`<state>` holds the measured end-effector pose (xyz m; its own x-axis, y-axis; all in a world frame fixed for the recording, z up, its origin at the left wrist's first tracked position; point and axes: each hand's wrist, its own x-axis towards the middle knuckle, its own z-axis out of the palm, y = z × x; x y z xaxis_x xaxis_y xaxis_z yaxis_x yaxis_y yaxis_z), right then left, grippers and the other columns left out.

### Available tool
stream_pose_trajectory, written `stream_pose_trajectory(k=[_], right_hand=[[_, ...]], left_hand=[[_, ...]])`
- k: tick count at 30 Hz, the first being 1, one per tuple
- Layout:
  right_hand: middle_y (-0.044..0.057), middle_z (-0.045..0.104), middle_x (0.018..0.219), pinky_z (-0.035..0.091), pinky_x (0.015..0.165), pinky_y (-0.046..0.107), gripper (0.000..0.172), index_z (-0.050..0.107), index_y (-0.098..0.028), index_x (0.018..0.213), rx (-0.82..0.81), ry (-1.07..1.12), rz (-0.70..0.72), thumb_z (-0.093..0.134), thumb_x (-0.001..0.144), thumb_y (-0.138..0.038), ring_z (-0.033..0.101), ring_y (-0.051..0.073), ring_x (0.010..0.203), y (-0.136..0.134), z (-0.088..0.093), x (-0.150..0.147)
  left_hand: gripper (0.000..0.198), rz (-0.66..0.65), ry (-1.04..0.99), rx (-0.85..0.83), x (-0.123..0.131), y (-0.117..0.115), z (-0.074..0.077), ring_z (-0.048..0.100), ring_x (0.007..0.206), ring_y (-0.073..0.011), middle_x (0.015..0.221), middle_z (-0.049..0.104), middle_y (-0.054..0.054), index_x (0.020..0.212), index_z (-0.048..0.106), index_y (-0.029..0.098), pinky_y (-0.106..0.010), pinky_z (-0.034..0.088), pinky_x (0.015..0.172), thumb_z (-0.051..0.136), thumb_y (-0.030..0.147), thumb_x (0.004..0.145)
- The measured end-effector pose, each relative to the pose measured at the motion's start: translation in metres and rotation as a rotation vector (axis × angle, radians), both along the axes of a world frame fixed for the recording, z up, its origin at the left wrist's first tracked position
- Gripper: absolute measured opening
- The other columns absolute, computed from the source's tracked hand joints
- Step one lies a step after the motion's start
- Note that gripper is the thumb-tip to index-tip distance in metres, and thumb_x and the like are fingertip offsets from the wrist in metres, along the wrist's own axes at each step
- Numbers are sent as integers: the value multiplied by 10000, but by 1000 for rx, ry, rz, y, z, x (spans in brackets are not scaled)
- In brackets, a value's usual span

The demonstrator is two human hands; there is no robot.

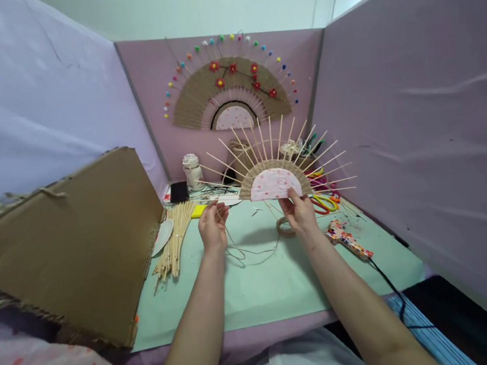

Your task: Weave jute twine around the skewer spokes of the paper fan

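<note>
Right hand (300,210) pinches the fan (274,182) upright over the table (257,288); left hand (213,225) grasps twine (234,246). Jar (192,170) (contents unclear) behind; sticks (174,239) left, scissors (324,202), glue gun (347,239) right.

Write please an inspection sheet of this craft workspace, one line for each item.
Surface: green mat on the table.
Job's things: half-made fan, sticks radiating, held upright; thin twine trailing from it.
Clutter: stick bundle, cardboard sheet, glue gun, scissors, white jar.
Grips: right hand pinches the fan's base; left hand holds twine.
Cables: black glue-gun cable runs off the edge.
Surroundings: pink partitions; finished fan pinned behind.
</note>
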<state>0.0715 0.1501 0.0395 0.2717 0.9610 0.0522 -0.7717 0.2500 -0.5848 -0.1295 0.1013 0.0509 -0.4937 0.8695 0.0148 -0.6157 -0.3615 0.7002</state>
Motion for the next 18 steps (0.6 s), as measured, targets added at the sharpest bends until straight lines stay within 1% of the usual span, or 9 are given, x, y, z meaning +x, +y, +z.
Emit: stream_pose_trajectory(k=[3,7,13,18], right_hand=[[-66,716,836,605,688,223,346,611,-217,914,-12,-12,-24,818,640,-173,680,79,717,-1,-5,-1],[-66,712,865,602,688,221,381,608,-228,939,-11,-37,-27,827,629,-202,674,76,730,-3,-8,-1],[-73,696,838,594,728,235,346,607,-232,901,-20,-34,-53,817,627,-202,663,76,744,-3,-13,0],[-77,699,889,585,758,242,373,598,-247,939,1,-75,-72,814,634,-232,664,75,786,-1,-18,1]], left_hand=[[263,59,51,20,3,2,-2,645,640,-99,730,665,3,868,652,163,-213,473,639,745,229,632],[285,99,104,18,5,3,-4,598,613,-73,706,628,24,842,651,163,-189,433,596,779,250,603],[236,81,156,18,8,0,-5,565,621,-63,694,616,31,791,658,166,-192,443,623,780,228,598],[230,65,160,4,7,1,-7,560,613,-65,672,608,31,787,664,161,-192,440,616,776,219,595]])
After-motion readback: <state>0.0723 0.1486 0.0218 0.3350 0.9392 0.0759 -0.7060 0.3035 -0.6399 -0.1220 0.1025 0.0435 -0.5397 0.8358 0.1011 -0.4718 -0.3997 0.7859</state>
